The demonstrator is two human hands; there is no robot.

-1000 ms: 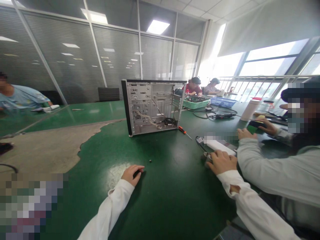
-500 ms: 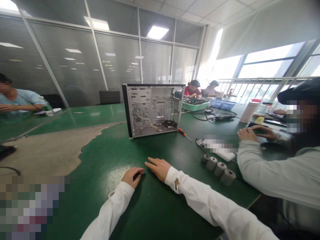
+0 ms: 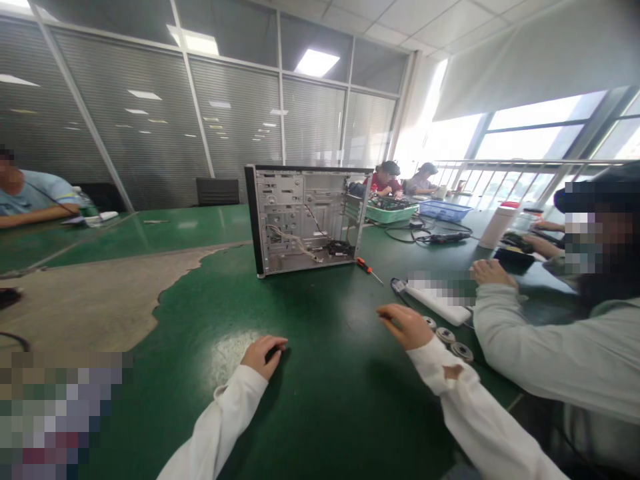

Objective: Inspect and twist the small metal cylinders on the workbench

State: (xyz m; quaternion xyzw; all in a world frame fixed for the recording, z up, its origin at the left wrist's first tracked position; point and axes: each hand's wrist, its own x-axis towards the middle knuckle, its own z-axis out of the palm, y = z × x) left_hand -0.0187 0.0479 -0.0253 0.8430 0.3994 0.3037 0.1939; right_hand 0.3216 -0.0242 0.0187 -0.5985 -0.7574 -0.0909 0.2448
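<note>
My left hand rests on the green table, fingers curled loosely with a gap between thumb and fingers and nothing held. My right hand hovers over the table at the right, fingers apart and holding nothing, beside several grey metal cylinders that my hand and sleeve partly cover. Farther back stands an open computer case with cables and a black fan inside. An orange and black screwdriver lies at the case's right front corner, its tip toward my right hand.
A white power strip lies behind the cylinders, near a person's sleeve at the right. Farther back are a green basket, a blue basket, black cables and a pale bottle. Other people sit around the table.
My right hand has moved right, away from my left hand, toward the metal cylinders. My left hand has stayed in place. The person at the right has shifted the arms slightly.
</note>
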